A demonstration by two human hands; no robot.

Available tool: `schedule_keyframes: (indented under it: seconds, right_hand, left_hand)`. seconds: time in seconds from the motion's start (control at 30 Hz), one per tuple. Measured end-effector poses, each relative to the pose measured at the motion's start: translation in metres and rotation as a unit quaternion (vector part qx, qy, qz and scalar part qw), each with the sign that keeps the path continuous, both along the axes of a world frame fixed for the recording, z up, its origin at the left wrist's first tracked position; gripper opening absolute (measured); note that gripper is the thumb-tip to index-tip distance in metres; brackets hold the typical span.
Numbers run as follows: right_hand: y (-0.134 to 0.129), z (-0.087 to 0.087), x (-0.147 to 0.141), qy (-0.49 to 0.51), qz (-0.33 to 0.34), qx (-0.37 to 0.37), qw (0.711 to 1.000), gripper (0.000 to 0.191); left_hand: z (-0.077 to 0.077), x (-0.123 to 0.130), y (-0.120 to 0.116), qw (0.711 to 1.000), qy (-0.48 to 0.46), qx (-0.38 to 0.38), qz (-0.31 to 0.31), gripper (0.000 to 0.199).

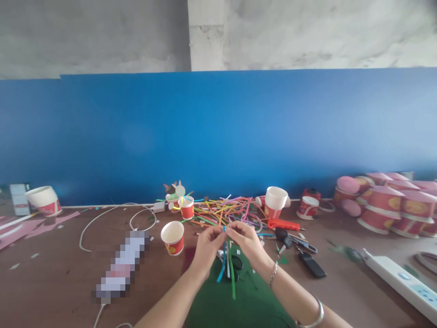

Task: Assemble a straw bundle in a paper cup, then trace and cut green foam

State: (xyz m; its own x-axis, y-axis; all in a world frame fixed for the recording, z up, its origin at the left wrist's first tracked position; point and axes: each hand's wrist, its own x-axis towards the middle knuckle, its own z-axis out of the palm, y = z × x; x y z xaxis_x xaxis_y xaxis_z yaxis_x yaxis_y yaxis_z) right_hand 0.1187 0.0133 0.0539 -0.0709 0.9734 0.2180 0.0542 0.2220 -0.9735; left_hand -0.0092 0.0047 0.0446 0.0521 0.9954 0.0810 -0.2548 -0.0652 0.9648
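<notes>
In the middle of the head view, my left hand and my right hand meet, with thumbs and fingertips pinched together on the top of a small bundle of narrow strips. A blue strip, a white one and a green strip hang down from the fingers. How they are joined at the top is too small to tell. Black-handled scissors lie behind and below the strips, partly hidden. Under my hands is a dark green sheet. A red-and-white paper cup stands left of my left hand.
Behind my hands lies a heap of coloured strips. Further right are stacked cups, an orange-red tool, keys, a black fob and a white power strip. A pixelated phone-like object with a cable lies left.
</notes>
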Motion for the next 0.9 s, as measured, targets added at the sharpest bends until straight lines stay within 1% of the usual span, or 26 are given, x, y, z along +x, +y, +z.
schedule_keyframes:
  seconds: [0.1, 0.17, 0.33, 0.37, 0.43, 0.5, 0.57, 0.6, 0.67, 0.73, 0.8, 0.83, 0.9]
  right_hand:
    - [0.003, -0.003, 0.002, 0.025, -0.03, -0.012, 0.999, 0.034]
    - [0.004, -0.004, 0.003, 0.035, -0.039, -0.024, 0.998, 0.035]
    - [0.007, -0.005, 0.004, 0.008, -0.018, -0.033, 0.999, 0.037]
    - [0.008, -0.006, 0.005, 0.019, -0.019, -0.041, 0.999, 0.037]
    - [0.009, -0.007, 0.006, 0.072, -0.017, -0.069, 0.995, 0.037]
    - [0.01, -0.008, 0.007, 0.141, -0.001, -0.103, 0.985, 0.035]
    - [0.012, -0.011, 0.008, 0.193, 0.025, -0.13, 0.972, 0.034]
    - [0.013, -0.012, 0.008, 0.211, 0.037, -0.14, 0.967, 0.032]
    - [0.013, -0.013, 0.007, 0.238, 0.056, -0.153, 0.957, 0.03]
    - [0.012, -0.013, 0.006, 0.257, 0.069, -0.157, 0.951, 0.028]
    - [0.011, -0.012, 0.006, 0.269, 0.085, -0.157, 0.946, 0.027]
    - [0.01, -0.012, 0.006, 0.272, 0.095, -0.153, 0.945, 0.026]
    - [0.01, -0.013, 0.005, 0.272, 0.111, -0.137, 0.946, 0.023]
  left_hand:
    - [-0.006, 0.001, 0.002, 0.998, -0.001, -0.041, -0.056, 0.033]
    - [-0.01, 0.001, 0.003, 0.995, 0.009, -0.054, -0.078, 0.033]
    - [-0.014, 0.0, 0.005, 0.997, 0.008, -0.04, -0.07, 0.033]
    - [-0.013, -0.001, 0.005, 0.996, -0.001, -0.045, -0.073, 0.034]
    - [-0.012, -0.002, 0.005, 0.995, -0.029, -0.054, -0.08, 0.034]
    - [-0.012, -0.004, 0.004, 0.995, -0.045, -0.03, -0.084, 0.036]
    - [-0.012, -0.006, 0.004, 0.996, -0.03, 0.029, -0.084, 0.043]
    - [-0.012, -0.007, 0.004, 0.994, -0.007, 0.064, -0.085, 0.042]
    - [-0.012, -0.009, 0.003, 0.986, 0.056, 0.134, -0.08, 0.032]
    - [-0.011, -0.01, 0.002, 0.974, 0.109, 0.185, -0.072, 0.022]
    - [-0.01, -0.01, 0.002, 0.971, 0.117, 0.198, -0.064, 0.019]
    - [-0.01, -0.01, 0.002, 0.975, 0.104, 0.185, -0.062, 0.02]
    - [-0.01, -0.008, 0.002, 0.989, 0.053, 0.126, -0.049, 0.024]
